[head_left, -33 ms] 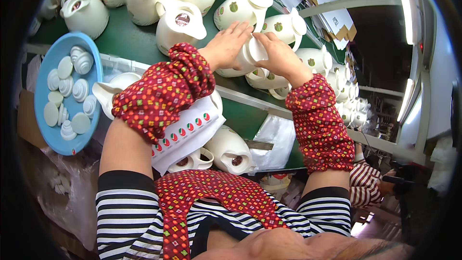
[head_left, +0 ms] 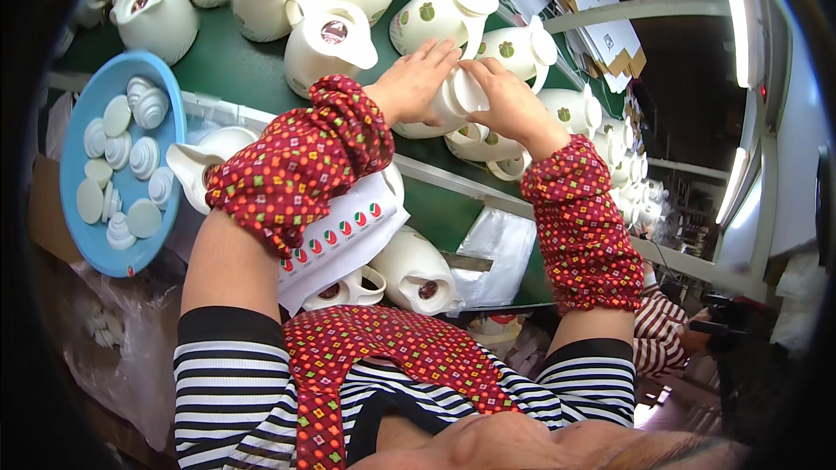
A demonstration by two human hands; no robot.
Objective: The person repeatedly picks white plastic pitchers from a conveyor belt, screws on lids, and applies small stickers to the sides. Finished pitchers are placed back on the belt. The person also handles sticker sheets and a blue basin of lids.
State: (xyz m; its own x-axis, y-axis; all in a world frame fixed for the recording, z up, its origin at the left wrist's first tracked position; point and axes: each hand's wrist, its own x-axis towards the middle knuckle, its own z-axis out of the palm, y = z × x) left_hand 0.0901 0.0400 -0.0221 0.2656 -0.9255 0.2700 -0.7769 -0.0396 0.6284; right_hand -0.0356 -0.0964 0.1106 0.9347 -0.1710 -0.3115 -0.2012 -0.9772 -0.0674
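A blue basin (head_left: 170, 137) holds white stepped stoppers (head_left: 144, 159) and flat discs (head_left: 89, 200); over the green surface (head_left: 231, 74), left hand (head_left: 409, 87) and right hand (head_left: 511, 106) still clasp a white jug (head_left: 453, 97) between them, barely changed from earlier

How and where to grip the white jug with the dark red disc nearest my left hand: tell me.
Grip the white jug by its handle, probably best from above and the far left: the loop sticks out there, opposite the spout. A neighbouring jug stands close, so room looks tight.
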